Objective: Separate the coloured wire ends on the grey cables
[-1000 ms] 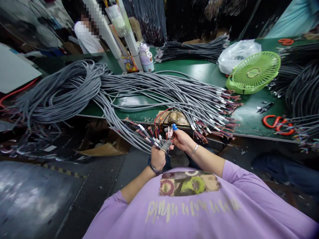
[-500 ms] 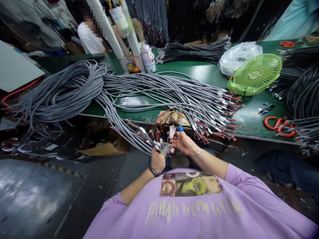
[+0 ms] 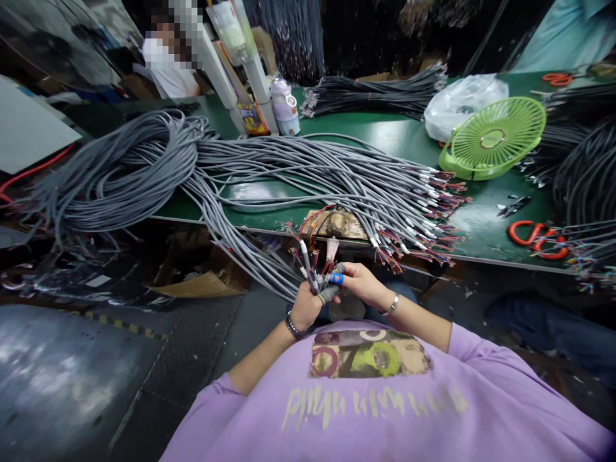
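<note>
My left hand (image 3: 306,309) is closed around the ends of several grey cables (image 3: 250,260), with the thumb, in a grey cover, lying across them. Stripped, coloured wire ends (image 3: 315,258) and white sleeves stick up above the fist. My right hand (image 3: 364,283) meets the left thumb from the right, its fingers pinched together, a blue cover on one of them. What sits between these fingertips is hidden. Just beyond the hands, a small machine (image 3: 339,224) with a pale pink nozzle-like part (image 3: 332,248) stands at the bench edge.
A large spread of grey cables (image 3: 308,163) covers the green bench (image 3: 392,136), coiled at left. On the right are a green fan (image 3: 495,138), red-handled scissors (image 3: 539,239), small snips (image 3: 514,206) and black cables (image 3: 590,173). A bottle (image 3: 285,109) stands behind. Another person (image 3: 168,67) is at back left.
My right hand has come down from beside the pink part to my left thumb, and its fingers have closed. The cable ends in my left hand now stand more upright.
</note>
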`<action>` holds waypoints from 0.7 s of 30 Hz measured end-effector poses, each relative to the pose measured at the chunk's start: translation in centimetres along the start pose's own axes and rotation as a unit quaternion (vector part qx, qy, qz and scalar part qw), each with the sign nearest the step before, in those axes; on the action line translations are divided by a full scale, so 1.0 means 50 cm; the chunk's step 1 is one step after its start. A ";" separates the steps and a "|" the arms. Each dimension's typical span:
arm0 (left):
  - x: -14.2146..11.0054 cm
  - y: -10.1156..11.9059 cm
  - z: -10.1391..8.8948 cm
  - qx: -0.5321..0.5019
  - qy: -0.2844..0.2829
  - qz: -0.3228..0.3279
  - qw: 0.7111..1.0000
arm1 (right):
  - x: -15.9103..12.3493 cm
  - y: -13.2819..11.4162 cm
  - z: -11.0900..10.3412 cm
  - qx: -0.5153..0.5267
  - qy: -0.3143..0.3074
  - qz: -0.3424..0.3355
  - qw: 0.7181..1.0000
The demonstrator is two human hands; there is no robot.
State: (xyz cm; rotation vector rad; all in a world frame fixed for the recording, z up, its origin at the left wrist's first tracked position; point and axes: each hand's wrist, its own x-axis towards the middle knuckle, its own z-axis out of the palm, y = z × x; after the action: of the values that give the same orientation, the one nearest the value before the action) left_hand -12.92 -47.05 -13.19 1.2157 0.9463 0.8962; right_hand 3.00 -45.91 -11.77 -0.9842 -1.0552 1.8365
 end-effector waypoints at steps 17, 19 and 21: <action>0.005 -0.008 0.005 -0.101 0.083 0.030 0.991 | 0.011 -0.013 0.017 -0.016 0.070 0.032 0.997; 0.005 -0.010 0.003 -0.102 0.103 0.029 0.989 | 0.012 -0.009 0.015 -0.007 0.079 0.027 0.996; 0.007 -0.014 0.002 -0.111 0.128 0.024 0.985 | 0.012 -0.005 0.013 0.001 0.087 0.023 0.996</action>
State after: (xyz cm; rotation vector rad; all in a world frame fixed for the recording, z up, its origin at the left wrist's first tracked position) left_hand -12.66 -46.86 -13.94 0.9523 0.9925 1.1840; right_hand 2.26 -45.48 -11.49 -1.1526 -0.9318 1.7522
